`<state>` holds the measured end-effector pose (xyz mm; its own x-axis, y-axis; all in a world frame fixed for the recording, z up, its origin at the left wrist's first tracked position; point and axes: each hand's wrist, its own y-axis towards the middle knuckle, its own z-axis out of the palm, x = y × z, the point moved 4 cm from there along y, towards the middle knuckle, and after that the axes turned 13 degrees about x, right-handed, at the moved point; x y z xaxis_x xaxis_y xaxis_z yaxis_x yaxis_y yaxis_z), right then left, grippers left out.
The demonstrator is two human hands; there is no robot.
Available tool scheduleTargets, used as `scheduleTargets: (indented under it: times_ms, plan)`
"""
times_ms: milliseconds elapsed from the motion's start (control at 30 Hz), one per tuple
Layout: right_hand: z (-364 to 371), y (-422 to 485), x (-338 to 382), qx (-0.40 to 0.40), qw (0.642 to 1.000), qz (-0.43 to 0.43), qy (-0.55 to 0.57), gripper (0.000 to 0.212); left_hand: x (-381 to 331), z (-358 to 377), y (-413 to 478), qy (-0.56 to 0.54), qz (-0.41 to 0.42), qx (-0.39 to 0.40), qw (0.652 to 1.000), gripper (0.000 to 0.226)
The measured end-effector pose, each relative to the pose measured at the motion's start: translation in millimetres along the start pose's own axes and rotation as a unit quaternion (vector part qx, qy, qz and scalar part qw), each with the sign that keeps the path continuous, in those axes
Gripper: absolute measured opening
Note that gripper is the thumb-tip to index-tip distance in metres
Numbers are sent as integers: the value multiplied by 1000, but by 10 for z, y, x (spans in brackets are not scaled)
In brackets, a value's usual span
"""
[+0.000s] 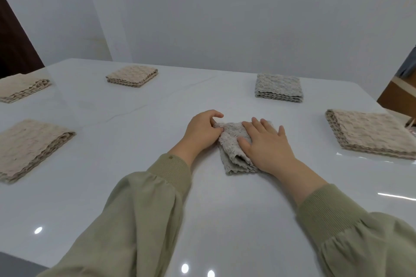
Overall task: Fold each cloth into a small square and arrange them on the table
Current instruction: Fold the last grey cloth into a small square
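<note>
Grey cloth [231,135] is laid part-folded at the middle of the white table [157,198] | left edge is pinched by left hand [201,131], fingers curled | top is pressed by right hand [267,145], fingers straight, spread, nothing gripped | folded grey square [279,86] is seen beyond; folded beige squares [371,135] to both sides, well apart.

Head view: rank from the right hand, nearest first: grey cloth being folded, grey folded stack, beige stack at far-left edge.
1. Grey cloth, under the right hand.
2. Grey folded stack, back right.
3. Beige stack, far-left edge.
</note>
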<state>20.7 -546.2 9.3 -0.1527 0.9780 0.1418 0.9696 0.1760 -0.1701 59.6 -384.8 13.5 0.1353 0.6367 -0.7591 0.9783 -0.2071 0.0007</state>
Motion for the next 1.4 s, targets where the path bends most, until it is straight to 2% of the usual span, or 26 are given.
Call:
scheduleTargets:
  times_ms: [100,167,300,400,467,533,600,667,700,800,867,933,1000,1067,1133,1167,1233,1333,1400]
  plan:
    - [12,-8,-39,26,999,30,-5,61,-36,11,-16,22,3,-19,1000,32]
    - [9,-25,-33,14,1000,24,6,61,-46,21,-64,37,12,-44,998,28]
    - [-106,-140,-54,-133,987,8,92,50,-139,-23,-261,102,92,-98,986,26]
    - [-160,-223,-78,-194,976,4,104,43,-320,40,-485,126,186,-63,972,36]
    - [-129,-223,-92,-177,981,9,83,42,-357,185,-577,179,190,27,965,49]
    - [-53,-192,-109,-110,993,14,50,45,-264,322,-604,252,135,129,950,54]
    - [12,-160,-159,-42,998,20,41,49,-179,367,-617,296,87,189,932,58]
    - [18,-147,-199,-20,999,27,42,52,-170,355,-624,308,78,202,926,59]
    - [-2,-160,-201,-36,998,28,33,52,-176,350,-627,311,77,206,925,59]
    - [-94,-282,-102,-144,990,-1,-8,52,-170,336,-644,323,77,217,918,60]
    - [-47,-311,-65,-107,993,-28,-29,53,-153,316,-648,331,74,222,914,61]
    - [45,-288,-153,-13,999,-18,-24,53,-147,299,-639,332,69,232,912,61]
    - [28,-274,-276,10,1000,6,-5,52,-151,305,-637,333,66,238,910,62]
    - [-89,-281,-297,-57,998,17,20,51,-165,314,-634,335,64,241,909,62]
    - [-223,-296,-167,-165,986,-5,38,51,-182,316,-632,338,58,244,907,63]
    - [-258,-288,-81,-191,981,-24,36,52,-188,315,-631,340,55,246,906,63]
    - [-195,-198,33,-143,988,-51,6,51,-195,311,-632,341,50,249,905,63]
    - [4,-42,-65,23,999,-47,-7,51,-186,303,-623,335,47,258,905,64]
    - [10,1,-176,53,996,-67,21,51,-200,289,-622,329,45,263,906,63]
